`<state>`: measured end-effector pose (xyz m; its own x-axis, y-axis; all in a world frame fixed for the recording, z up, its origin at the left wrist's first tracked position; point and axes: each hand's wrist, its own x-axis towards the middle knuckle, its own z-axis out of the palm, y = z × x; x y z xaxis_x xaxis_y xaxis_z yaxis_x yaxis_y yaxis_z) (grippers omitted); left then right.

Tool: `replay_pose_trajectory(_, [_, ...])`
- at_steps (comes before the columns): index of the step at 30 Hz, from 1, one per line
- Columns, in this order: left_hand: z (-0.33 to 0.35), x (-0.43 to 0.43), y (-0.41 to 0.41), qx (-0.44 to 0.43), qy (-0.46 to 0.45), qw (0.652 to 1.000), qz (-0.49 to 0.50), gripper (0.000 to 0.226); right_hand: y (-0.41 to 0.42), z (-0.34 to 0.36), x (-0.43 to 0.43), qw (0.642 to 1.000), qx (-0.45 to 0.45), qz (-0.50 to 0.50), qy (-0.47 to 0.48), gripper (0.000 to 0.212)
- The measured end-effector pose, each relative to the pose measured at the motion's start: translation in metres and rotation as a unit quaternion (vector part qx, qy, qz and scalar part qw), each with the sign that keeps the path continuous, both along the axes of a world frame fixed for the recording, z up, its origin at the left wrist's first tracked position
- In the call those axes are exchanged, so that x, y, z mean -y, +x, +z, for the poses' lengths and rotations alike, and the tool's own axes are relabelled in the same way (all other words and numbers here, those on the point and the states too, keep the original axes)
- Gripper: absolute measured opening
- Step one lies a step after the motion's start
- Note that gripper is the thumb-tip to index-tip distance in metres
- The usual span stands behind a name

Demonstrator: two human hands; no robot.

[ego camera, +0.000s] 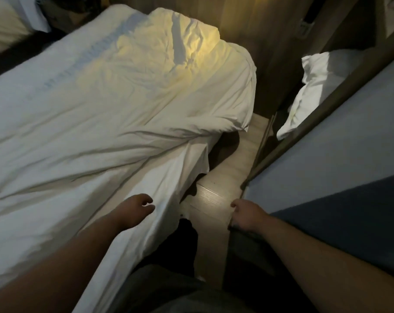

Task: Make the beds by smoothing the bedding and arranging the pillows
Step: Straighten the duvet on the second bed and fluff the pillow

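A white duvet (96, 118) covers the left bed, wrinkled, with its right edge hanging over the side. A creased white pillow (182, 35) lies at the head under yellow lamp light. My left hand (136, 211) hovers at the duvet's hanging edge with loosely curled fingers; I see no fabric held in them. My right hand (248, 214) hangs loosely curled over the floor by the corner of the right bed (340, 143), holding nothing. On that bed a second white pillow (315, 86) lies askew at the head.
A narrow strip of pale wood floor (223, 177) runs between the two beds. A wood-panelled wall (254, 23) stands behind the heads. A dark blanket (354, 222) covers the near part of the right bed. Another bed (1, 26) shows at the far left.
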<state>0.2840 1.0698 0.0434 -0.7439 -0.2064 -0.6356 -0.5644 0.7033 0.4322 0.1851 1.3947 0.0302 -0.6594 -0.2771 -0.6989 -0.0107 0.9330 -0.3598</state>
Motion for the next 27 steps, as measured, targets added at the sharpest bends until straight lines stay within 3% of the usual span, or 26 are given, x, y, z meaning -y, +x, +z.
replay_pose_trajectory(8, [-0.03, 0.04, -0.176, -0.034, -0.015, 0.999, 0.035, 0.045, -0.163, -0.026, 0.05, 0.999, 0.001, 0.031, 0.036, 0.043])
replay_pose_trajectory(15, [-0.071, 0.08, -0.269, 0.033, -0.056, 0.998, -0.022, 0.074, -0.277, -0.056, 0.095, 0.996, 0.014, 0.065, 0.055, 0.052])
replay_pose_trajectory(19, [-0.103, 0.092, -0.296, -0.033, -0.184, 0.98, -0.062, 0.075, -0.334, -0.086, 0.117, 0.996, 0.006, 0.082, 0.033, 0.064])
replay_pose_trajectory(22, [-0.125, 0.098, -0.305, -0.063, -0.266, 0.961, -0.037, 0.086, -0.367, -0.11, 0.133, 0.996, -0.017, 0.089, 0.018, 0.078])
replay_pose_trajectory(24, [-0.136, 0.102, -0.313, -0.013, -0.272, 0.961, -0.04, 0.077, -0.387, -0.133, 0.142, 0.993, -0.019, 0.119, 0.011, 0.086])
replay_pose_trajectory(27, [-0.132, 0.108, -0.33, 0.022, -0.249, 0.967, -0.038, 0.041, -0.402, -0.157, 0.15, 0.985, -0.015, 0.17, 0.012, 0.095])
